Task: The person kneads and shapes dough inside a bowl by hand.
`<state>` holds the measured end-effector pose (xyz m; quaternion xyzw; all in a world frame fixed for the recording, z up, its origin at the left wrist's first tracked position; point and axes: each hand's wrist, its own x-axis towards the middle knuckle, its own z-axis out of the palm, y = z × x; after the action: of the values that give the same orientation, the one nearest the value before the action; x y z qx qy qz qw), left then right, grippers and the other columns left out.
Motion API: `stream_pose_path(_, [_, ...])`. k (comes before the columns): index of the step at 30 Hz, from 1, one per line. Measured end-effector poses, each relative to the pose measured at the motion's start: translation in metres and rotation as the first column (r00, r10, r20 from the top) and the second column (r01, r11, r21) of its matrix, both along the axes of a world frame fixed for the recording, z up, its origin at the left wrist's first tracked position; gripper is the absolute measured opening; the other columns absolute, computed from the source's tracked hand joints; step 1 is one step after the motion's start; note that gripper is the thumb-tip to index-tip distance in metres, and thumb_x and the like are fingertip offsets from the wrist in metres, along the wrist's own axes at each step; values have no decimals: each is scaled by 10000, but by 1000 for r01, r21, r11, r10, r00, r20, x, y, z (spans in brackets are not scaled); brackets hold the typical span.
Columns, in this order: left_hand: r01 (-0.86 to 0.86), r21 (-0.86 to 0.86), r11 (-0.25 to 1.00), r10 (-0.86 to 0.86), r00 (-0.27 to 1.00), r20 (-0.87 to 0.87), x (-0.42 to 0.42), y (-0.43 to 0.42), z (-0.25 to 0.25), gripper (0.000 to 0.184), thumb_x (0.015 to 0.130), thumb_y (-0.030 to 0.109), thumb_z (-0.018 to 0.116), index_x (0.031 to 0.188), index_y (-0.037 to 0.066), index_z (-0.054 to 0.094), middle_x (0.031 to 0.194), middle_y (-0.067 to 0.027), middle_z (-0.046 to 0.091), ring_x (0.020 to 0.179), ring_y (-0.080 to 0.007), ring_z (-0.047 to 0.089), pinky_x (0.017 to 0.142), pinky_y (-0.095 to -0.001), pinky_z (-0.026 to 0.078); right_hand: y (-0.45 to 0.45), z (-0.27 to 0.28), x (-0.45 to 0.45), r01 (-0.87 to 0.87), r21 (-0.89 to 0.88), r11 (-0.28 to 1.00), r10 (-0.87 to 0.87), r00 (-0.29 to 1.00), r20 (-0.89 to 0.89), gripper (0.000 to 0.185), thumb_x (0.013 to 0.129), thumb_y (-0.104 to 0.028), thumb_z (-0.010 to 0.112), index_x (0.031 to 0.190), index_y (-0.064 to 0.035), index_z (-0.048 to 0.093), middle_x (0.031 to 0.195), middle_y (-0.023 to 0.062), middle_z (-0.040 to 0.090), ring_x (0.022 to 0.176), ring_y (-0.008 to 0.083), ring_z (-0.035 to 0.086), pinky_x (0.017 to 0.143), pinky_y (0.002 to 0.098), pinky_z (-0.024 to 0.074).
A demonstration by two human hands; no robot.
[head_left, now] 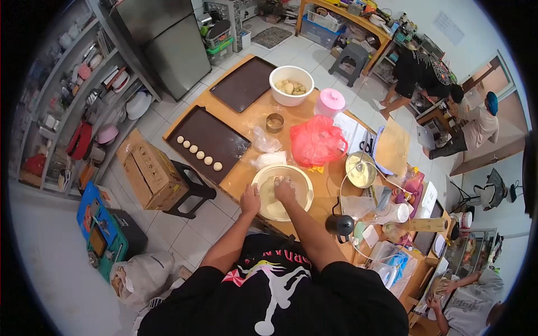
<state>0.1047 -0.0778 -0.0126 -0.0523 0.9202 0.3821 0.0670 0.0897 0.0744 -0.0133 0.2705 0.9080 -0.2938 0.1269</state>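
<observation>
In front of me on the wooden table stands a cream plastic basin (306, 190) with pale dough (268, 193) in it. My left hand (250, 199) is at the basin's left rim, its fingers curled over the edge. Inside the basin my right hand (284, 190) presses into the dough, fingers bent and partly hidden. To the left, a dark baking tray (216, 137) carries a row of several small dough balls (193, 149). Just behind the basin lie clear plastic bags (268, 140), one with white contents.
Around the basin are a red plastic bag (316, 143), a metal ring (274, 122), a white tub (291, 99) of yellowish lumps, a pink canister (330, 102), a second tray (245, 84), a bowl (360, 171) and a black kettle (339, 225). Other people work at the right.
</observation>
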Motion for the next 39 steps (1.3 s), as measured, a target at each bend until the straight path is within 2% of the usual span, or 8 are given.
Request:
stream_pose_path(4, [-19, -63, 998, 22, 999, 35, 2, 0, 15, 344, 980, 369, 431, 1048, 39, 507, 881, -277, 642, 855, -484, 602, 757, -565, 456, -6, 2, 22, -142, 153, 978, 177, 951, -252, 607, 896, -410, 541, 1327, 0, 418, 1199, 356, 515, 1100, 480, 532, 960, 544, 403])
stream_pose_path(7, [25, -63, 998, -24, 1000, 12, -1, -3, 16, 340, 981, 372, 431, 1048, 48, 510, 876, -272, 644, 847, -484, 603, 752, -565, 459, 3, 48, 48, -282, -86, 955, 242, 916, -320, 618, 882, -307, 579, 1382, -7, 375, 1263, 317, 480, 1121, 456, 520, 956, 521, 420])
stream_pose_path(10, [27, -112, 993, -22, 999, 43, -4, -6, 14, 344, 981, 376, 429, 1073, 56, 513, 881, -268, 646, 849, -480, 606, 749, -564, 462, 19, 40, 78, -435, -77, 897, 385, 854, -349, 566, 860, -191, 592, 1377, -50, 409, 1226, 244, 525, 1135, 413, 515, 918, 479, 459])
stream_pose_path(13, [33, -112, 993, -32, 999, 12, -5, -8, 5, 350, 980, 380, 430, 1069, 52, 513, 891, -265, 649, 857, -478, 608, 748, -565, 463, 24, 71, 105, -518, 154, 841, 539, 778, -323, 429, 848, -132, 583, 1271, -84, 533, 1162, 201, 562, 1066, 384, 561, 870, 453, 486])
stream_pose_path(19, [25, -92, 995, -21, 999, 35, -6, -7, 15, 353, 979, 379, 432, 1045, 42, 516, 878, -272, 647, 844, -483, 607, 748, -568, 461, 13, 71, 126, -592, 80, 802, 591, 767, -249, 209, 845, -94, 553, 1051, -93, 592, 914, 180, 615, 839, 384, 632, 751, 483, 505])
stream_pose_path(23, [26, -78, 997, -25, 1000, 10, -7, -10, 9, 368, 979, 383, 429, 1044, 34, 523, 862, -282, 642, 838, -489, 604, 746, -571, 459, 2, 94, 100, -494, 106, 863, 502, 861, -82, 162, 846, -147, 583, 997, -91, 594, 850, 219, 641, 801, 391, 644, 679, 509, 496])
stream_pose_path(33, [36, -51, 998, -37, 999, -7, -5, -11, 8, 369, 975, 394, 434, 1036, 41, 522, 900, -279, 635, 849, -495, 593, 746, -578, 453, -7, 48, 49, -535, 91, 840, 523, 843, 124, 357, 859, -333, 555, 1065, -54, 640, 991, 239, 665, 916, 381, 662, 809, 500, 505])
stream_pose_path(39, [30, -66, 997, -30, 1000, -6, -5, -10, 7, 372, 975, 392, 436, 1037, 35, 521, 905, -282, 633, 862, -491, 593, 743, -575, 455, -5, 15, 35, -197, -75, 978, 203, 975, 90, 490, 893, -410, 517, 938, 58, 653, 868, 235, 680, 900, 353, 677, 768, 464, 519])
